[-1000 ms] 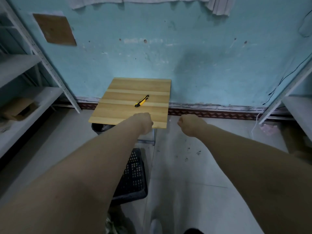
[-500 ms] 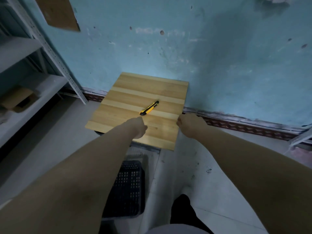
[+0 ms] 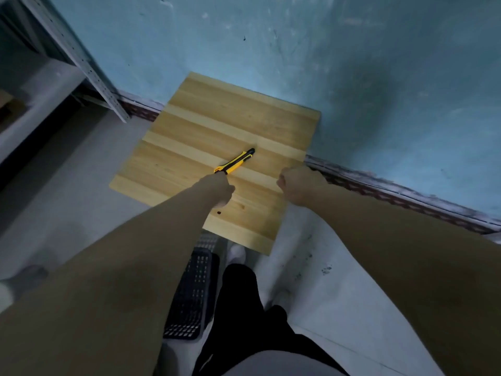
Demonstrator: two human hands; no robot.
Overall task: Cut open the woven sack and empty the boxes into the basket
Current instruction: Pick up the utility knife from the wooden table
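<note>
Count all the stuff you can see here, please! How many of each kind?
Yellow-and-black utility knife: 1
Wooden table: 1
Black plastic basket: 1
Metal shelving rack: 1
Hands: 2, left hand and right hand
Total: 6

- A yellow and black utility knife (image 3: 235,164) is seen lying flat and diagonally on the wooden tabletop, its near end at the closed left hand (image 3: 219,189).
- A black perforated basket (image 3: 193,294) is seen on the floor, partly under the table.
</note>
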